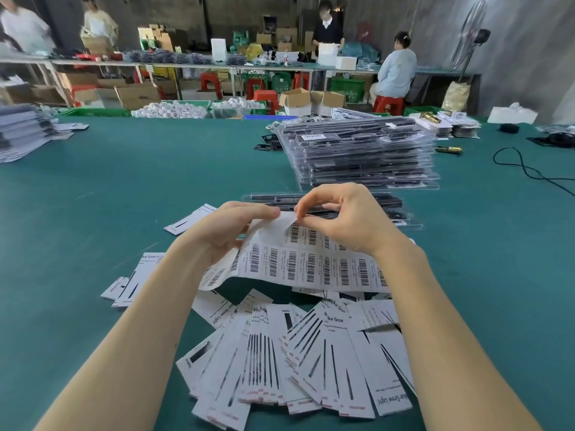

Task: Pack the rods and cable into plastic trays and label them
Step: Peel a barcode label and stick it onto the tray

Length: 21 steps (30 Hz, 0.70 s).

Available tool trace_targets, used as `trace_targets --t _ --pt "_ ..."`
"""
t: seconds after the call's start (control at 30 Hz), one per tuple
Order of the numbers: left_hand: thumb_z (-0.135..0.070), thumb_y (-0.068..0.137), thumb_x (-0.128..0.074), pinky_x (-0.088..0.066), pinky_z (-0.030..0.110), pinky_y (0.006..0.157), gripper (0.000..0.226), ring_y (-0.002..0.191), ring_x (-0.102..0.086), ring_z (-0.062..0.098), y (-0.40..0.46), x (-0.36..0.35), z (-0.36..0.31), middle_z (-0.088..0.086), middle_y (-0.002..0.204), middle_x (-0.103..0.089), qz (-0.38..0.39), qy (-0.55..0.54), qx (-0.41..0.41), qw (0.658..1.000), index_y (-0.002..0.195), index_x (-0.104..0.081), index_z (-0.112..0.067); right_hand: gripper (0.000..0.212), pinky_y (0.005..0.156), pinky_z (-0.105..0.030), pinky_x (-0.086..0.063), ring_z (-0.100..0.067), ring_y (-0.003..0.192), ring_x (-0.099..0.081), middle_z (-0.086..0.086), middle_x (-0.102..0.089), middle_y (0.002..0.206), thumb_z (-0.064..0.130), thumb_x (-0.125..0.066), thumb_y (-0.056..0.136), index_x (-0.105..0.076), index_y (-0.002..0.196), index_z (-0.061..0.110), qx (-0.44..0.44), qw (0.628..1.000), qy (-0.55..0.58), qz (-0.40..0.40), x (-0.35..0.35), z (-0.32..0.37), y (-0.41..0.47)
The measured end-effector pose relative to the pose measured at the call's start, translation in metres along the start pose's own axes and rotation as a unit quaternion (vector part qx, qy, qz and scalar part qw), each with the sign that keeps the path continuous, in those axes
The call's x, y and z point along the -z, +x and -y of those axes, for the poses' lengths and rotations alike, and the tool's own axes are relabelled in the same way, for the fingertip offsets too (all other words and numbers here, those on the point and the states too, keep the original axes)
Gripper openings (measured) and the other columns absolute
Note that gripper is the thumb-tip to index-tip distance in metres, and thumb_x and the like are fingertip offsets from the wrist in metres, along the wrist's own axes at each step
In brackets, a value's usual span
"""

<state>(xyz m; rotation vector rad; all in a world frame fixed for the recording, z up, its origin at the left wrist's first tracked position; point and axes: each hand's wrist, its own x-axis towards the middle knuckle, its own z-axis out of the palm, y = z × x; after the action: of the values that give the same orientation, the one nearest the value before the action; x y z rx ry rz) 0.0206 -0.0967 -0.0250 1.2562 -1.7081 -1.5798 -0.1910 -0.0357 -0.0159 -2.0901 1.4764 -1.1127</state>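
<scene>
The left hand (228, 231) gripped the label sheet (298, 262); the right hand (339, 219) pinched a label at its top edge. The tray (410, 223) lay just beyond. A hasty peel could tear or crease the label.

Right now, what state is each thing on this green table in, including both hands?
Left hand: holds the label sheet's left edge.
Right hand: pinches a label at the sheet's top edge.
Label sheet: lifted off the table, curved, top row partly used.
Single tray: flat, packed with black parts, beyond the hands.
Tray stack: piled, packed; top one labelled.
Paper cards: fanned loose on the table.
</scene>
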Motion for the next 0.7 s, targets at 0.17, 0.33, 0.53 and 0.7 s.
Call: trace_targets --t 0.17,0.33,0.53,0.7 --pt "-0.036 0.088 -0.074 -0.042 0.031 0.083 0.010 0.073 -0.066 0.005 0.003 0.009 0.005 -0.011 0.087 -0.076 -0.063 0.106 -0.018 0.992 0.087 -0.080 -0.029 0.009 0.104 -0.036 -0.047 -0.005 0.108 -0.067 0.011 -0.076 0.100 0.015 -0.075 0.088 -0.071 0.086 0.024 -0.045 0.994 0.095 0.018 0.021 0.000 -0.007" --pt "-0.043 0.083 -0.077 -0.044 0.022 0.072 0.013 0.084 -0.061 -0.001 0.004 0.008 0.001 -0.014 0.097 -0.068 -0.115 0.314 -0.098 0.937 0.094 -0.073 -0.038 0.013 0.084 -0.033 -0.059 -0.017 0.083 -0.066 -0.004 -0.066 0.090 0.001 -0.064 0.091 -0.064 0.091 0.014 -0.082 0.985 0.150 0.015 0.030 -0.003 -0.007" --pt "-0.035 0.086 -0.078 -0.051 0.022 0.075 0.019 0.082 -0.066 0.002 -0.004 -0.015 -0.023 -0.009 0.098 -0.076 0.008 0.083 -0.178 0.981 0.100 -0.070 -0.026 0.023 0.074 -0.040 -0.064 -0.020 0.075 -0.068 -0.011 -0.060 0.091 -0.004 -0.060 0.090 -0.061 0.101 0.015 -0.127 0.980 0.149 0.041 0.012 0.001 -0.002" --pt "-0.024 0.086 -0.079 -0.055 0.036 0.092 0.022 0.097 -0.072 0.015 -0.003 -0.030 -0.021 0.001 0.101 -0.077 0.035 0.063 -0.177 0.981 0.103 -0.068 -0.016 0.049 0.080 -0.043 -0.060 -0.015 0.073 -0.064 -0.007 -0.062 0.088 0.006 -0.068 0.082 -0.054 0.119 0.034 -0.108 0.984 0.114 0.085 0.009 0.000 0.002"
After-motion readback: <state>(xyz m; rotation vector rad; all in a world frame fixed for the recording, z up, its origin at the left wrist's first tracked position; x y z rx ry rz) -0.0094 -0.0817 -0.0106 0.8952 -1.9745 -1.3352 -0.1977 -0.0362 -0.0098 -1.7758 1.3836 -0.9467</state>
